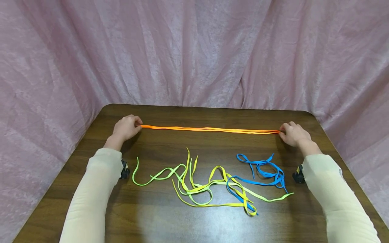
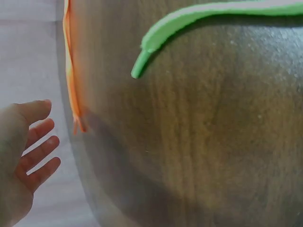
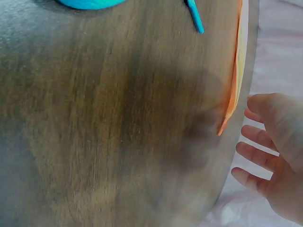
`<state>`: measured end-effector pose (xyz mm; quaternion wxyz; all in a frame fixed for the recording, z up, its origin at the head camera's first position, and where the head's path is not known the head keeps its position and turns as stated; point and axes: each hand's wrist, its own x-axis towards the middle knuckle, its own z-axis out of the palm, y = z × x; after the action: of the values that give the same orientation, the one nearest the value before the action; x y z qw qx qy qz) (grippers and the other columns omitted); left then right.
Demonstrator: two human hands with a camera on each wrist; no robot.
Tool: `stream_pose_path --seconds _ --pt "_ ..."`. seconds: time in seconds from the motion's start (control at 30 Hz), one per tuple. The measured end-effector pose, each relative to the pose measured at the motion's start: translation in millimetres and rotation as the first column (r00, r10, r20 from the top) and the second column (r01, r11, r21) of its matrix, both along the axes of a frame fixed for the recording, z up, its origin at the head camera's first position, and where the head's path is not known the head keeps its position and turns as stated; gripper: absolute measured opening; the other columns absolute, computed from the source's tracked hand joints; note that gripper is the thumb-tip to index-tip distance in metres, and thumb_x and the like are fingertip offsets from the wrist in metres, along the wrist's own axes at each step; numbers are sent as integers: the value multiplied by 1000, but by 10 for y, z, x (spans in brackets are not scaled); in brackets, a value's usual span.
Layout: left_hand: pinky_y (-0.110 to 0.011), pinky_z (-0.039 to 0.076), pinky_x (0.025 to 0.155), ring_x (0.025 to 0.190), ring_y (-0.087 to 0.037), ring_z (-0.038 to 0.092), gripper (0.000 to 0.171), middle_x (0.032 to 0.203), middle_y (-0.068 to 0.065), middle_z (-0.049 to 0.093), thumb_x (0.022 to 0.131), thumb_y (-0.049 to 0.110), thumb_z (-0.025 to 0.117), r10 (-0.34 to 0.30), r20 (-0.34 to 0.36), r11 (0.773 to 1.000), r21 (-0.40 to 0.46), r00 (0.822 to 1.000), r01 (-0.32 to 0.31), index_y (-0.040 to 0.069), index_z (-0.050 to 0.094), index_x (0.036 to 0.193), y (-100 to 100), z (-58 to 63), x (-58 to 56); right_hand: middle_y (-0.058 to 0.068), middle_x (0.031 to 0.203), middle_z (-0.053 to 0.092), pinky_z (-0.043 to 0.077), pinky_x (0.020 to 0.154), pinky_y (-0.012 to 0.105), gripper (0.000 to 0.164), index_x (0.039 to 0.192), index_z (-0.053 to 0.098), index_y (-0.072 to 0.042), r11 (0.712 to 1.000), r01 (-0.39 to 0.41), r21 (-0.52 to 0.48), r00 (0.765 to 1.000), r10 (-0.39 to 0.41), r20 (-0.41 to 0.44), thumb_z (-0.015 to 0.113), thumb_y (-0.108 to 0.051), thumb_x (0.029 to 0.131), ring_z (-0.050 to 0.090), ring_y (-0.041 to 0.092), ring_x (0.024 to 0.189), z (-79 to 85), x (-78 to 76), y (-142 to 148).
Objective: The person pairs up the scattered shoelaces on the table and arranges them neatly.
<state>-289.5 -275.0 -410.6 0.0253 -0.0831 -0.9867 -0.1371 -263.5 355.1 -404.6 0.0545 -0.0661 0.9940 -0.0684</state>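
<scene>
A doubled orange shoelace [image 1: 194, 129] stretches nearly straight across the far part of the table. At its left end is my left hand [image 1: 126, 127]; in the left wrist view this hand [image 2: 28, 151] has spread, relaxed fingers and the lace tips [image 2: 78, 124] lie apart from them. My right hand [image 1: 294, 134] is by the other end. The right wrist view shows that hand [image 3: 279, 146] with its fingers loosely bent and separated, beside the lace end [image 3: 227, 116] without gripping it.
Nearer me, yellow [image 1: 212, 205] and light green [image 1: 143, 184] shoelaces lie tangled mid-table. A blue shoelace [image 1: 267, 174] loops at the right and crosses the tangle. Behind the table's far edge hangs a pink curtain [image 1: 194, 54].
</scene>
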Motion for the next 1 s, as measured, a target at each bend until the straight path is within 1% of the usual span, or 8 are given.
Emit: stream_pose_path --seconds 0.2,0.33,0.47,0.57,0.7,0.87,1.0 --pt "-49 46 71 89 -32 58 26 109 -13 58 84 20 64 -46 25 999 -21 999 46 10 63 108 111 106 65 24 116 47 40 77 60 35 117 52 -3 998 -61 16 998 61 -18 51 -25 90 45 47 107 53 61 -85" --pt "-51 46 74 96 -34 57 28 116 -13 57 84 20 65 -78 22 997 -25 997 79 11 63 110 193 151 121 23 116 49 40 79 60 34 117 53 -3 993 -108 36 993 109 -41 53 -23 90 46 46 106 98 113 -149" --pt "-51 44 79 100 -33 56 30 117 -11 57 83 20 66 -114 10 993 -25 993 114 12 63 111 272 177 167 23 114 50 41 78 59 34 118 54 -3 988 -148 49 986 151 -64 55 -22 89 48 44 103 133 178 -199" --pt "-51 44 81 102 -32 55 30 115 -9 58 82 21 67 -143 -9 989 -31 990 143 13 64 110 325 188 207 22 111 53 42 78 58 33 115 56 -2 981 -188 52 976 192 -98 57 -21 88 51 43 100 143 236 -229" --pt "-50 45 81 104 -32 55 31 115 -10 58 81 21 68 -195 -38 980 -52 980 193 12 63 111 390 191 263 21 107 56 43 77 55 30 111 59 -2 970 -236 59 958 242 -150 59 -18 86 54 41 95 138 310 -268" --pt "-47 46 79 101 -32 56 33 115 -10 58 82 21 68 -261 -57 964 -71 964 257 10 62 113 504 200 327 20 106 58 46 73 53 30 111 60 -2 958 -280 69 941 288 -176 61 -18 85 56 39 92 136 408 -308" --pt "-47 46 80 102 -31 56 33 115 -9 58 82 22 69 -304 -76 951 -83 950 298 11 62 112 631 233 394 17 101 60 47 68 52 29 109 61 -4 944 -324 66 920 331 -212 64 -17 83 58 38 86 133 498 -330"
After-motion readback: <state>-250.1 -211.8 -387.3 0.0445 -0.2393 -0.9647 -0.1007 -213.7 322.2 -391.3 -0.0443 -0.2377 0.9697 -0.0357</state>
